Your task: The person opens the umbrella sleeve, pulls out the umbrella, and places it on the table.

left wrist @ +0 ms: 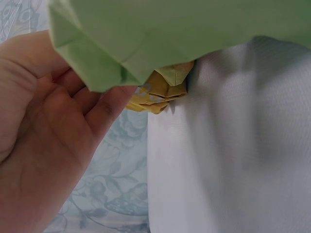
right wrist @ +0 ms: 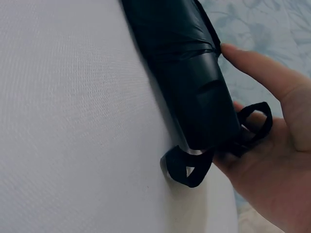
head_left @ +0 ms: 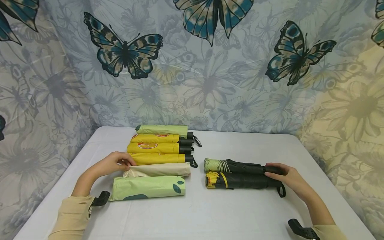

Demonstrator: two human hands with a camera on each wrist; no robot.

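Note:
My left hand (head_left: 115, 163) pinches the left end of a beige umbrella sleeve (head_left: 160, 170). Just in front of it lies a light green umbrella sleeve (head_left: 150, 187) with dark leaf prints, which covers part of my fingers in the left wrist view. On the right, my right hand (head_left: 283, 175) holds the handle end of a folded black umbrella with light green at its tip (head_left: 240, 166), thumb and fingers on either side. A second folded black umbrella (head_left: 240, 180), yellow at its tip, lies alongside nearer me, its wrist loop (right wrist: 189, 167) hanging off the handle end.
Behind the beige sleeve are several yellow umbrellas (head_left: 159, 148) with orange-slice prints and black handles. At the back of that row lies a light green umbrella (head_left: 162, 129). All rest on a white-covered table (head_left: 210, 216) before a butterfly-print cloth (head_left: 207, 83).

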